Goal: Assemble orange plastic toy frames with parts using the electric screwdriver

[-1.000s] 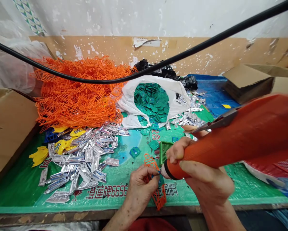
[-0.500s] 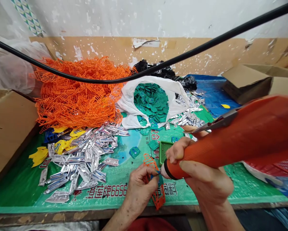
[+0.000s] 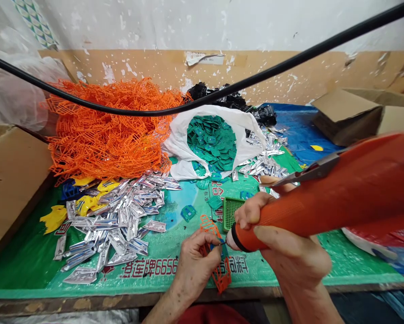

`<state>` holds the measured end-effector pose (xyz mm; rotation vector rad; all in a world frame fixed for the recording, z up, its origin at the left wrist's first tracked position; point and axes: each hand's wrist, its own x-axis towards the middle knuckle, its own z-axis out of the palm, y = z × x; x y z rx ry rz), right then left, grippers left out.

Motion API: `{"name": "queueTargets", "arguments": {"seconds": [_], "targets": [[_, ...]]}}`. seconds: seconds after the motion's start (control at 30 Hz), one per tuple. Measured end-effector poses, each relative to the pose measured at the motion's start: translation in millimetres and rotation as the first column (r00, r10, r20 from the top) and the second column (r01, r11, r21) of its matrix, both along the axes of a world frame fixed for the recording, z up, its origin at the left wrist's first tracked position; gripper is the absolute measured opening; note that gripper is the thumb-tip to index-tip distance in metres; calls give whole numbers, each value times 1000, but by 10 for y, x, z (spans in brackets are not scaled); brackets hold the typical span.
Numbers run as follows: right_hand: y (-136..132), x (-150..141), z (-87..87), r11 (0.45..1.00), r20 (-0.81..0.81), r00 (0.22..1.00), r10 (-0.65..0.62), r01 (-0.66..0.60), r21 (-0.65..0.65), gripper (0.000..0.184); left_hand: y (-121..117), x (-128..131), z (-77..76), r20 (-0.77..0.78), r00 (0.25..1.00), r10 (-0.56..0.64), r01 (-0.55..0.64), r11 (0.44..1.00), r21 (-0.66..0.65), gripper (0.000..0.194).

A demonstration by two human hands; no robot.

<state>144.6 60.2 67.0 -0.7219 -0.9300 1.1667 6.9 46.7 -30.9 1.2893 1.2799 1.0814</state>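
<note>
My right hand [image 3: 289, 252] is wrapped round the barrel of a big orange power screwdriver [image 3: 330, 193]. Its tip points left at a small orange plastic frame [image 3: 218, 265]. My left hand [image 3: 197, 265] pinches that frame, together with a small green piece, near the table's front edge. A metal lever [image 3: 306, 173] runs along the top of the tool. Just behind the hands lies a green gridded tray [image 3: 232, 211].
A heap of orange frames [image 3: 110, 130] fills the back left. Silver metal pieces [image 3: 121, 220] are spread in front of it. A white bag of green parts [image 3: 212, 141] stands at the middle back. Cardboard boxes [image 3: 13, 180] flank both sides. A black cable [image 3: 202, 101] hangs across.
Almost nothing has changed; the hands and the tool have shifted only slightly on the frame.
</note>
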Motion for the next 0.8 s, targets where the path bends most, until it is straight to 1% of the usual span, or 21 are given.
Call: {"name": "queueTargets", "arguments": {"seconds": [0.13, 0.27, 0.43, 0.67, 0.73, 0.8], "targets": [[-2, -11, 9, 1000, 3, 1000, 2, -2, 16, 50, -3, 7, -15, 7, 1000, -9, 9, 1000, -6, 11], [-1, 13, -21, 1000, 20, 1000, 15, -15, 24, 51, -9, 39, 1, 9, 1000, -2, 2, 1000, -8, 11], [7, 31, -28, 1000, 27, 999, 24, -24, 7, 50, -15, 52, 33, -8, 1000, 2, -2, 1000, 24, 11], [-2, 35, -15, 1000, 46, 999, 16, -15, -13, 51, -21, 62, 45, -13, 1000, 9, -9, 1000, 8, 12], [-10, 39, -29, 1000, 68, 997, 23, -22, -12, 46, -20, 67, 42, -13, 1000, 5, -6, 1000, -4, 12], [-16, 33, -34, 1000, 98, 995, 12, -11, -9, 36, -19, 69, 37, -6, 1000, 2, -2, 1000, -17, 11]]}}
